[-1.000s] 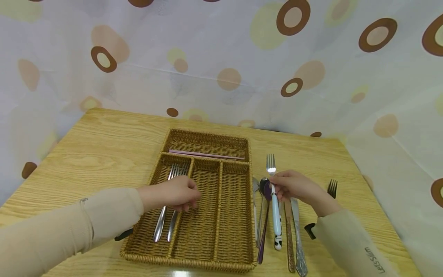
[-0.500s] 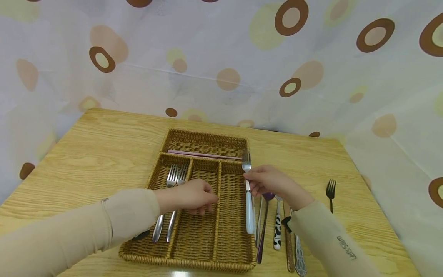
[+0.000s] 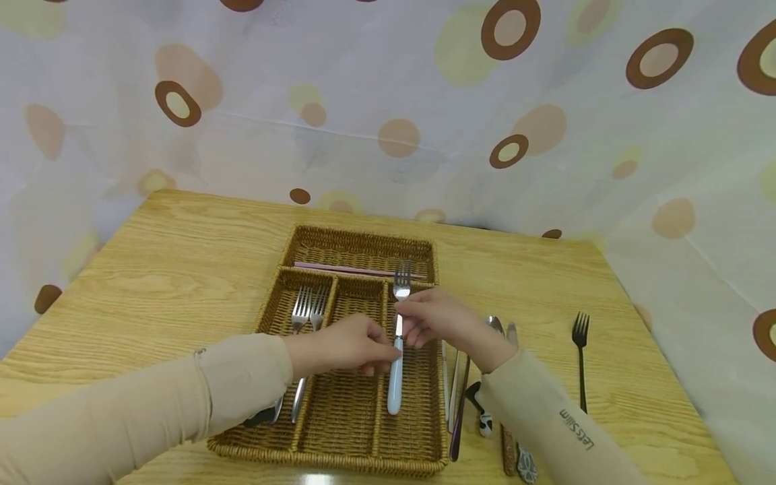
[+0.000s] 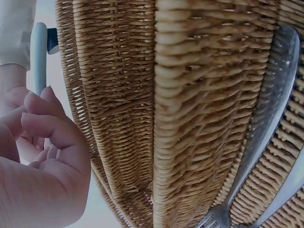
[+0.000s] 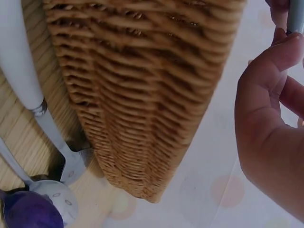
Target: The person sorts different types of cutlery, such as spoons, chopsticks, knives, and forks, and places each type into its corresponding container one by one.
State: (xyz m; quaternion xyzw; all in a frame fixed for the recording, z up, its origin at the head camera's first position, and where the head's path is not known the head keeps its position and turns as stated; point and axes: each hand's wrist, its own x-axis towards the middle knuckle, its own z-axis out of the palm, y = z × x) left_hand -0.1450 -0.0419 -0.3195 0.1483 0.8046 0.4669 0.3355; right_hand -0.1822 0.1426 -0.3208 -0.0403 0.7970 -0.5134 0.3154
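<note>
A fork with a pale blue handle (image 3: 395,391) is held tines away from me over the right compartment of a woven cutlery tray (image 3: 358,460). My right hand (image 3: 439,320) pinches its metal neck. From the other side, the thumb and fingers of my left hand (image 3: 348,345) close on the upper part of the handle. The left wrist view shows the blue handle (image 4: 39,59) rising from those fingertips. Two metal forks (image 3: 298,397) lie in the tray's left compartment, partly hidden by my left arm. Pink chopsticks (image 3: 339,270) lie in the back compartment.
Right of the tray lie a purple spoon (image 5: 33,212), a white-handled piece (image 5: 21,61), a cow-patterned handle (image 3: 486,424) and several other pieces, partly under my right arm. A black fork (image 3: 580,343) lies further right. A patterned cloth (image 3: 364,101) hangs behind the table.
My right hand has carried the blue-handled fork left, from above the loose cutlery to over the tray. My left hand has moved right and taken hold of its handle.
</note>
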